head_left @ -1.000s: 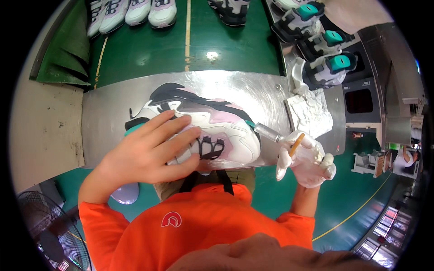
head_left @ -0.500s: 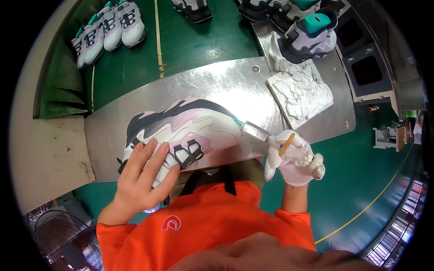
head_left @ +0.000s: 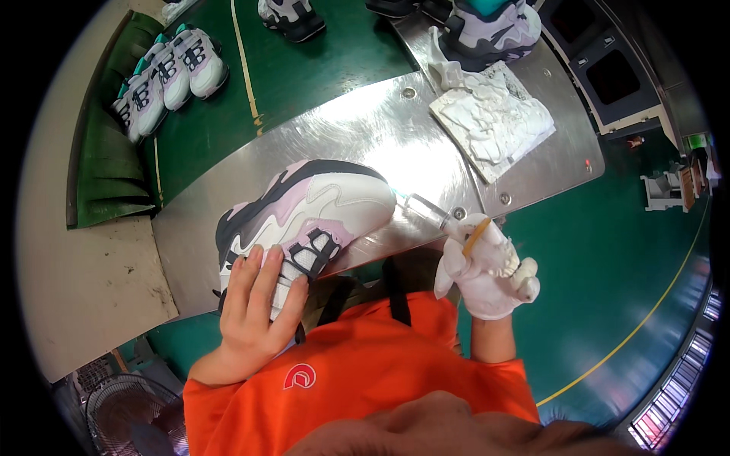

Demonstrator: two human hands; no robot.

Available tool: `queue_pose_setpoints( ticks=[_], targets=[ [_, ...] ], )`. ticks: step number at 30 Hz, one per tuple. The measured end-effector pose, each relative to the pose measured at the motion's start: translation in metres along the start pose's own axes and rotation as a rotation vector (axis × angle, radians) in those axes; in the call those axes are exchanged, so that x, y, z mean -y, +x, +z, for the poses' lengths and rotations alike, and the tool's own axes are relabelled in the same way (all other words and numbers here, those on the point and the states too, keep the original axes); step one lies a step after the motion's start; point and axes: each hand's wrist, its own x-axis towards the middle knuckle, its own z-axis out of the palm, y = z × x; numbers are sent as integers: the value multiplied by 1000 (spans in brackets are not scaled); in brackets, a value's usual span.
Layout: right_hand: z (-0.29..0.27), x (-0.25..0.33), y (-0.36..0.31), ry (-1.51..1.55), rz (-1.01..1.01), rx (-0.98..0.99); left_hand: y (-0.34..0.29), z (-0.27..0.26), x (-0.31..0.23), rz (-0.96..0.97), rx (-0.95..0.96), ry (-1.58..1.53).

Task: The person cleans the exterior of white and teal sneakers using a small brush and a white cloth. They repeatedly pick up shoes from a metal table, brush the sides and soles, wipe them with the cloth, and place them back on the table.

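Note:
A white, pink and black sneaker [head_left: 315, 205] lies on its side on the metal bench top, its toe pointing right. My bare left hand [head_left: 262, 308] holds it, fingers laid over the tongue and lacing. In my white-gloved right hand [head_left: 487, 270] is a clear syringe [head_left: 427, 213], its thin tip close to the sole edge at the toe. Glare hides whether that tip touches the shoe. A tan strip [head_left: 476, 235] crosses the glove by the thumb, and white residue sticks to the glove.
A pad with crumpled white cloth [head_left: 494, 125] lies beyond my right hand, and another sneaker [head_left: 490, 34] stands behind it. Several finished-looking sneakers [head_left: 171, 76] sit on the green surface [head_left: 319, 76] at the far left. A fan [head_left: 125, 414] stands at the lower left.
The view has shifted a little. The sneaker is tilted slightly, its toe raised toward the far side, with my left hand still on it. The syringe tip stays near the toe.

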Motion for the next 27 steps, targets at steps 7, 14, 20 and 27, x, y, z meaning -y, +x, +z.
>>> queue_pose_setpoints(
  ticks=[7,14,20,27],
  targets=[
    [21,0,-5,-191,8,-55,-2,3,-2,9,-38,23],
    [39,2,0,-361,54,-26,15,-7,15,-24,10,-82],
    [6,-20,9,-350,-31,156,59,-20,54,-144,205,-387],
    [-24,-63,21,-394,-251,280,99,-14,116,-192,616,-709]
  ],
)
